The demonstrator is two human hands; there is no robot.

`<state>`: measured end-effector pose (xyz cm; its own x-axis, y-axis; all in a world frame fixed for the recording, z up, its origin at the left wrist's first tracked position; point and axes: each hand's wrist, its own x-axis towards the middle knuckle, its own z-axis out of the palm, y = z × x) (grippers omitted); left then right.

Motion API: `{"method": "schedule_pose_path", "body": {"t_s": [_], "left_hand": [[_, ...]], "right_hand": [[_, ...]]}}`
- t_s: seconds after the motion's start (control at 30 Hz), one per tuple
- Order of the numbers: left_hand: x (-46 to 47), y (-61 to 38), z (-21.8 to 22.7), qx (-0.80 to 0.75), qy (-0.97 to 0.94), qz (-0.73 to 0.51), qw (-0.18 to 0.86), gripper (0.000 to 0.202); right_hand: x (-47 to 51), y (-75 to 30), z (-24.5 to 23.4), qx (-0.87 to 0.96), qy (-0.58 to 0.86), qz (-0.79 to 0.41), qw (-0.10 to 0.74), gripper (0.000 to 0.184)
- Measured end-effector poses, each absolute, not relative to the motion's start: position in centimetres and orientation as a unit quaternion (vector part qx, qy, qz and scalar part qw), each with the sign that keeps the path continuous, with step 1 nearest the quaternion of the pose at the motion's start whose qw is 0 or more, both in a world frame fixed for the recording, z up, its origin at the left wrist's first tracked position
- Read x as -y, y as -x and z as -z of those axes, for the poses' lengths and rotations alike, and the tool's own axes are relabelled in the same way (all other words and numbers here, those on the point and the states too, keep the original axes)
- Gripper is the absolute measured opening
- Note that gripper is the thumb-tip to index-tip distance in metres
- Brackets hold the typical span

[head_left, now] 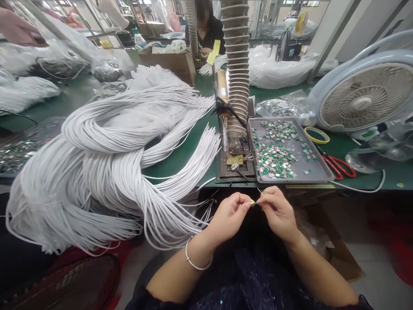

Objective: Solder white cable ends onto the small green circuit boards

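My left hand [229,215] and my right hand [278,212] meet just below the front edge of the bench, each closed in a pinch. Between the fingertips is a tiny piece [253,202], yellowish-white on the left and green on the right. Its exact kind is too small to make out. A thin pale strand [260,190] rises by the right fingers. Closest to my hands on the bench are a soldering stand [222,171] and a grey tray [322,174] of small green-and-silver connectors [276,160]. A bracelet circles my left wrist.
Bundles of white cables [106,189] cover the left side and hang over the edge. A soldering iron [222,92] stands beside a ribbed duct [237,64]. Right of the tray lie red-handled scissors [340,167], a tape roll [316,135] and a fan [364,101]. Another person sits opposite.
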<state>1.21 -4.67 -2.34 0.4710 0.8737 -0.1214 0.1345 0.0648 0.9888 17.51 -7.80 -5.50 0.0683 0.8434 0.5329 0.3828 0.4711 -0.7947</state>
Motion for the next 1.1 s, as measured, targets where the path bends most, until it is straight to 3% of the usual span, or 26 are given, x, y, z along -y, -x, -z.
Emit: {"method": "schedule_pose_path", "body": {"t_s": [0.37,0.53,0.77,1.1], "left_hand": [[4.2,-0.7,0.6,-0.442,-0.592,-0.349,0.576,0.012],[3.4,0.1,0.7,-0.463,-0.595,-0.371,0.543,0.011],[2.0,0.8,0.8,-0.493,-0.586,-0.381,0.518,0.012],[0.6,0.6,0.6,-0.497,-0.561,-0.392,0.533,0.012]], "right_hand": [[6.0,-16.6,4.9,0.691,0.42,-0.215,0.547,0.026],[6.0,-15.3,5.2,0.617,0.436,-0.262,0.6,0.03],[5.2,-14.2,5.2,0.569,0.477,-0.257,0.619,0.014],[3.6,-13.3,5.1,0.54,0.47,-0.265,0.646,0.017]]}}
